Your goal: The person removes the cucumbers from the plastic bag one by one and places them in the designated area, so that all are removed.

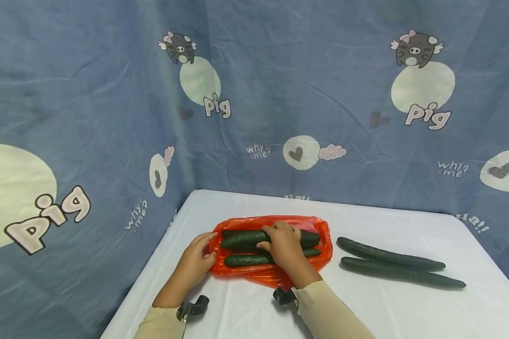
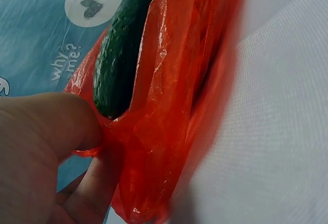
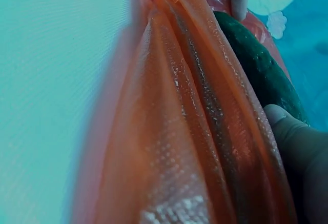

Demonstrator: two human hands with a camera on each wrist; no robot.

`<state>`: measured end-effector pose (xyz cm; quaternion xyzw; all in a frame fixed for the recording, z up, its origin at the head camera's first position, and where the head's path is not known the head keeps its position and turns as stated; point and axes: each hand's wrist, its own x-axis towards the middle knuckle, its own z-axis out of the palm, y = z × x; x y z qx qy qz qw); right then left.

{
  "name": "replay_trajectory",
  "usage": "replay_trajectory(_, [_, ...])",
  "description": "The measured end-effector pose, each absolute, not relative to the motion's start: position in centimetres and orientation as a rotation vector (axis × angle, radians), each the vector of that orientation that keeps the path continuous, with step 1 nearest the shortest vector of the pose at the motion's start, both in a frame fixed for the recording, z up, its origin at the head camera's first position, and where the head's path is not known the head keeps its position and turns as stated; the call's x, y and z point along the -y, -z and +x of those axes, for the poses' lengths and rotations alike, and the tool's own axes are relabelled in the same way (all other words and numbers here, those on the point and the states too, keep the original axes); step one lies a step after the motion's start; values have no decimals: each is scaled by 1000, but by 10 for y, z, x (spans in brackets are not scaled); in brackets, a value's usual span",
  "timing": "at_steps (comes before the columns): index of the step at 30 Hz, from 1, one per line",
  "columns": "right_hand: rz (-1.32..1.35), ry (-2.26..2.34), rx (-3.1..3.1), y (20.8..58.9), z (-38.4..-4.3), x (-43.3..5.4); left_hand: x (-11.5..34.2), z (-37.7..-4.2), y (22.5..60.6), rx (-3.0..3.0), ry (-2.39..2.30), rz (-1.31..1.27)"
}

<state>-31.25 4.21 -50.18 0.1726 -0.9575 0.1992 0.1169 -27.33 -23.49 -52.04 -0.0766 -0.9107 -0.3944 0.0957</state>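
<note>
A red plastic bag (image 1: 265,274) lies with its mouth spread, several dark green cucumbers lying lengthwise inside. My right hand (image 1: 287,247) reaches over the bag and grips the upper cucumber (image 1: 242,241) near its middle, thumb on the near side and fingers across the far side. At the bag's left end, my left hand (image 1: 193,260) pinches the plastic rim; the left wrist view has the thumb and a finger (image 2: 97,183) meeting at the red film, close to the cucumber's tip. Near the front of the bag lies one more cucumber (image 1: 246,260), partly covered by the right hand.
Two long cucumbers, a far one (image 1: 390,254) and a near one (image 1: 400,273), lie side by side on the white tabletop (image 1: 365,310) right of the bag. A blue printed cloth (image 1: 254,103) hangs behind the table and along its left side.
</note>
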Motion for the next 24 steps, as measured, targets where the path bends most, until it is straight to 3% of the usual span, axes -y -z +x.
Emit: replay_trajectory(24, [520, -577, 2713, 493, -285, -67, 232, -272, 519, 2727, 1150, -233])
